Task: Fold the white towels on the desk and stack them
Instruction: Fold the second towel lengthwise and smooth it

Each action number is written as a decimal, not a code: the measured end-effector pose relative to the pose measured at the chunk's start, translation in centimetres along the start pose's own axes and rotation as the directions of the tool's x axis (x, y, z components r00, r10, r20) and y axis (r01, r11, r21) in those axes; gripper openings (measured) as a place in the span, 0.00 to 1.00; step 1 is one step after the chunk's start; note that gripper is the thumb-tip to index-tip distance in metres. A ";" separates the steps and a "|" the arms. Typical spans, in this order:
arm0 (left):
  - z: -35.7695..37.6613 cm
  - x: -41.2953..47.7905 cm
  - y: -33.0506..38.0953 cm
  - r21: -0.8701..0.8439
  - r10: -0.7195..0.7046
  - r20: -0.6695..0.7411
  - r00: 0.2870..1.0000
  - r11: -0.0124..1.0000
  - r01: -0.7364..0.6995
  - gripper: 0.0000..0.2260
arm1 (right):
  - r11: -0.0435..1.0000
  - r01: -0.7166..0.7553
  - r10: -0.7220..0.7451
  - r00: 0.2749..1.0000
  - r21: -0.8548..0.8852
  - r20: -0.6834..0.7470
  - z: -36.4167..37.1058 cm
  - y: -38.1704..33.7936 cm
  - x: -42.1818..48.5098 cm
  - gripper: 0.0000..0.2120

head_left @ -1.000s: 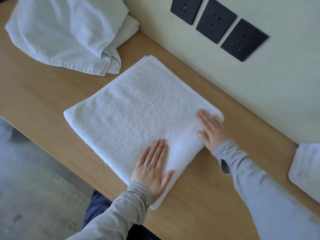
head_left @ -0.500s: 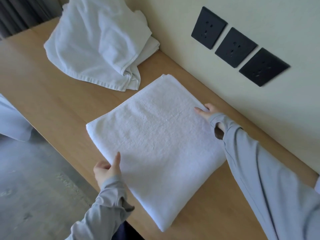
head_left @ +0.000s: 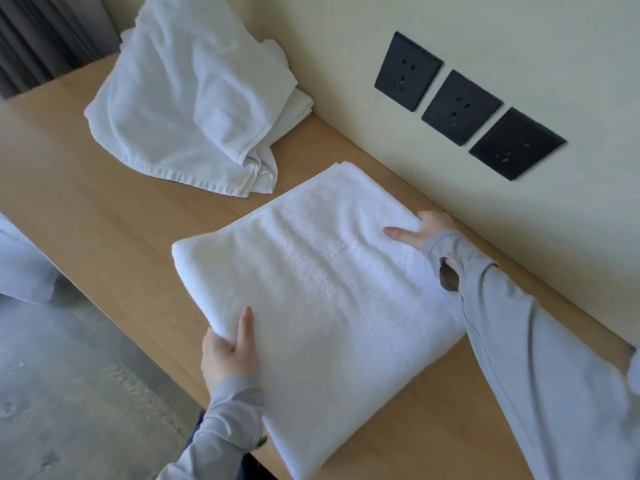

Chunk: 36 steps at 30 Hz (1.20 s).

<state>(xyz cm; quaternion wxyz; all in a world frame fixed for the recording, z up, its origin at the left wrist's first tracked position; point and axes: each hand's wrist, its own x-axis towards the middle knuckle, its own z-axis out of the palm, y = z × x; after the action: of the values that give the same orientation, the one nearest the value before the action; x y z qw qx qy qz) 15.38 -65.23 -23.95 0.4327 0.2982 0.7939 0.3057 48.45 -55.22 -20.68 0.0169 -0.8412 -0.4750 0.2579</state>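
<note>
My left hand and right hand pinch opposite edges of the folded towel on the surface. An uneven lift could spill the layers open.

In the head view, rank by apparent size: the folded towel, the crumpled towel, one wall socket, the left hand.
1. Folded towel, largest, though nearest the camera.
2. Crumpled towel, somewhat smaller, but farther off.
3. Wall socket and left hand look alike; no ranking.
</note>
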 end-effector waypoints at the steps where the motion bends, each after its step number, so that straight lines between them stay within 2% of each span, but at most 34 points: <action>1: -0.5 0.4 0.9 0.016 0.068 0.014 0.998 0.998 -0.068 0.16 | 0.999 -0.015 0.017 0.999 0.039 -0.046 -0.3 0.6 -1.7 0.32; 4: -1.4 2.3 4.3 0.077 0.238 0.124 0.963 0.966 -0.249 0.13 | 0.969 -0.137 0.174 0.970 0.207 -0.172 -0.7 3.1 -7.6 0.31; 7: -0.3 4.8 8.5 0.167 0.371 0.314 0.874 0.885 -0.436 0.20 | 0.832 -0.303 0.422 0.889 0.464 -0.176 0.9 6.1 -13.3 0.29; 10: 3.5 6.9 11.6 0.299 0.368 0.537 0.759 0.758 -0.580 0.26 | 0.599 -0.402 0.618 0.782 0.692 -0.081 5.4 8.7 -17.2 0.26; 12: 6.4 8.1 11.9 0.371 0.296 0.639 0.710 0.690 -0.622 0.25 | 0.522 -0.463 0.680 0.733 0.717 -0.023 8.3 9.4 -18.5 0.26; 14: 8.3 8.6 11.3 0.438 0.245 0.668 0.703 0.634 -0.637 0.21 | 0.514 -0.523 0.726 0.688 0.680 -0.019 10.1 9.3 -19.3 0.24; 15: 8.8 8.7 10.9 0.463 0.263 0.648 0.715 0.610 -0.643 0.20 | 0.542 -0.538 0.753 0.652 0.646 -0.088 10.7 9.4 -19.5 0.22; 17: 9.2 8.0 9.6 0.505 0.426 0.549 0.719 0.516 -0.692 0.21 | 0.662 -0.524 0.742 0.561 0.536 -0.367 11.0 9.2 -19.6 0.20; 18: 9.4 6.9 8.7 0.500 0.561 0.523 0.642 0.408 -0.764 0.23 | 0.743 -0.495 0.670 0.536 0.452 -0.514 11.0 8.4 -19.6 0.20; 19: 9.5 5.3 7.6 0.457 0.669 0.540 0.511 0.277 -0.845 0.24 | 0.815 -0.445 0.575 0.538 0.371 -0.616 11.0 7.0 -19.2 0.21; 20: 9.8 3.4 6.6 0.374 0.707 0.606 0.365 0.152 -0.915 0.25 | 0.883 -0.374 0.462 0.592 0.283 -0.660 11.0 5.2 -18.4 0.22; 21: 10.2 1.6 5.5 0.288 0.662 0.712 0.233 0.027 -0.957 0.26 | 0.942 -0.276 0.332 0.696 0.189 -0.637 11.3 3.2 -17.4 0.22; 22: 10.6 0.2 4.5 0.217 0.568 0.812 0.134 -0.080 -0.973 0.28 | 0.981 -0.166 0.196 0.812 0.104 -0.550 11.8 1.3 -16.2 0.23; 23: 11.0 -0.5 3.7 0.174 0.479 0.874 0.075 -0.164 -0.971 0.28 | 0.997 -0.075 0.081 0.894 0.031 -0.440 12.6 -0.2 -15.1 0.24; 25: 11.3 0.9 3.4 0.150 0.398 0.916 0.046 -0.235 -0.960 0.29 | 0.999 -0.003 -0.012 0.953 -0.050 -0.302 13.6 -0.7 -13.9 0.25; 27: 10.3 4.5 4.2 0.192 0.454 0.889 0.064 -0.242 -0.951 0.30 | 0.997 -0.058 0.038 0.947 -0.052 -0.319 14.0 2.0 -14.4 0.26; 30: 8.5 8.7 5.5 0.229 0.485 0.866 0.119 -0.176 -0.957 0.31 | 0.984 -0.179 0.163 0.923 -0.016 -0.348 13.9 7.2 -16.7 0.27; 34: 8.3 8.4 5.7 0.203 0.465 0.877 0.120 -0.134 -0.970 0.31 | 0.977 -0.211 0.204 0.930 0.008 -0.306 13.8 8.7 -17.1 0.27; 36: 8.0 7.9 6.3 0.208 0.435 0.892 0.124 -0.149 -0.967 0.34 | 0.971 -0.237 0.223 0.935 -0.016 -0.275 13.3 8.3 -17.1 0.27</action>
<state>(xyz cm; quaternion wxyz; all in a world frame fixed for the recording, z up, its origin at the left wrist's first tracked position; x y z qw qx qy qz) 20.15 -53.52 -26.78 0.1583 0.9382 0.3072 -0.0178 41.89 -76.42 -27.37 0.0310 -0.9185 -0.3726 0.1286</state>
